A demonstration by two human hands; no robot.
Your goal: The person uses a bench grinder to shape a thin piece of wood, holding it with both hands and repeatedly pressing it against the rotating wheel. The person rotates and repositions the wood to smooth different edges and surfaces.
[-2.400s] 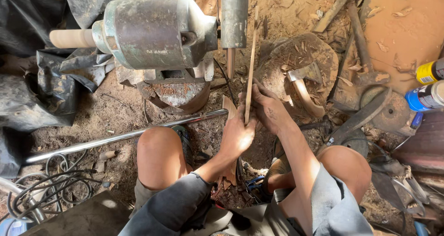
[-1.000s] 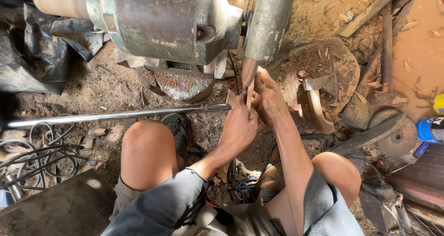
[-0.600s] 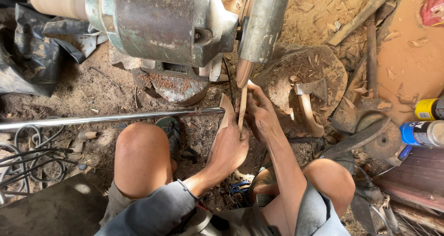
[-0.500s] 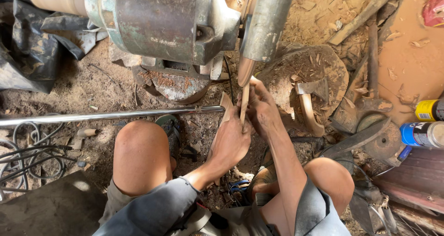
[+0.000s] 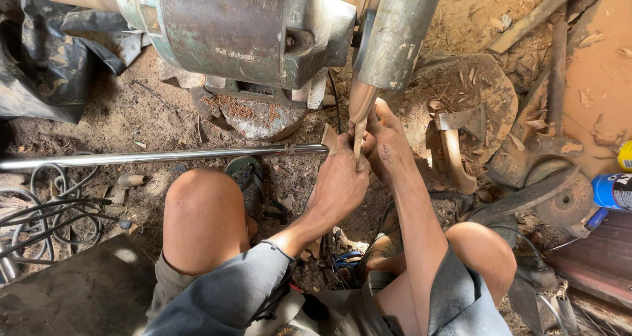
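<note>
My left hand [image 5: 340,183] and my right hand [image 5: 388,146] are both closed around a thin wooden stick [image 5: 359,136], side by side. The stick's upper end meets the lower edge of a grey sanding wheel [image 5: 397,34] on a big green-grey electric motor [image 5: 238,25]. The stick stands nearly upright between my fingers, most of it hidden by them. I sit low with both bare knees up, the hands between them.
A long shiny metal rod [image 5: 158,157] lies across the dirt floor left of my hands. A wooden chopping block [image 5: 490,95] with a hatchet [image 5: 459,145] stands right. Cables [image 5: 39,217] lie far left, spray cans [image 5: 612,190] far right, wood shavings all round.
The long stick, earlier held free below the wheel, now looks much shorter and is pressed up to the wheel's edge. Both hands have closed in tighter together.
</note>
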